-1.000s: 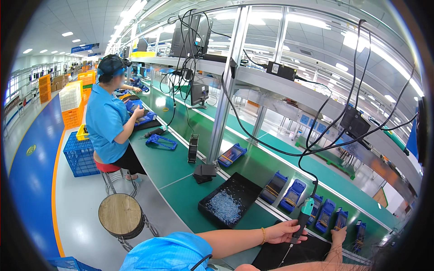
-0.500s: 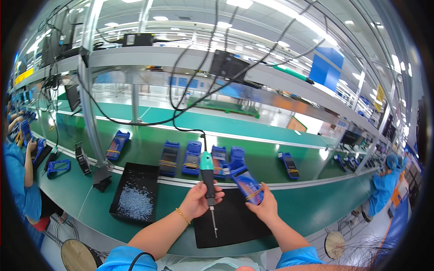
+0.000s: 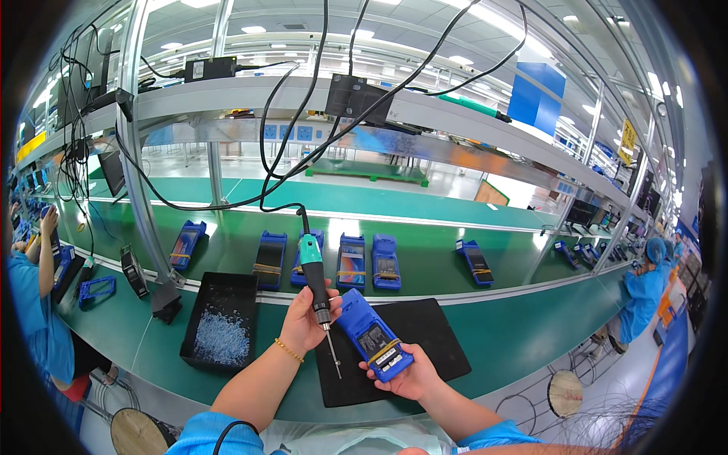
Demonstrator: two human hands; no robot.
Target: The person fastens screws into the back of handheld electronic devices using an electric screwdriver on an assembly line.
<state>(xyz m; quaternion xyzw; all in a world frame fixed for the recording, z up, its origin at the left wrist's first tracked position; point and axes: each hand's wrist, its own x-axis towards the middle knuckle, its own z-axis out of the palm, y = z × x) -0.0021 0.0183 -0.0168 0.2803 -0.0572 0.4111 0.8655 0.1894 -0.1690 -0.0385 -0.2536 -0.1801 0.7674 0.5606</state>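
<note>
In my left hand [image 3: 302, 324] is an electric screwdriver [image 3: 313, 267] with a green-and-black body, its long thin bit slanting down toward me. My fingers wrap round its lower grip. My right hand [image 3: 414, 377] grips the near end of a blue handheld terminal [image 3: 359, 317], which is tilted above the black mat [image 3: 434, 334]. A dark labelled recess and a yellowish rubber band [image 3: 383, 354] show on the terminal's upturned face. The bit is beside the terminal, apart from it.
A black tray [image 3: 199, 290] of small bluish pieces stands left of the mat. Several blue terminals [image 3: 351, 262] lie on the green belt beyond. The screwdriver's black cable [image 3: 282, 206] hangs from above. Co-workers sit at far left and right [image 3: 641, 299].
My right hand has brought the terminal nearer, over the mat, and turned it so another face shows. The screwdriver has shifted slightly left in view. The whole view has moved a little.
</note>
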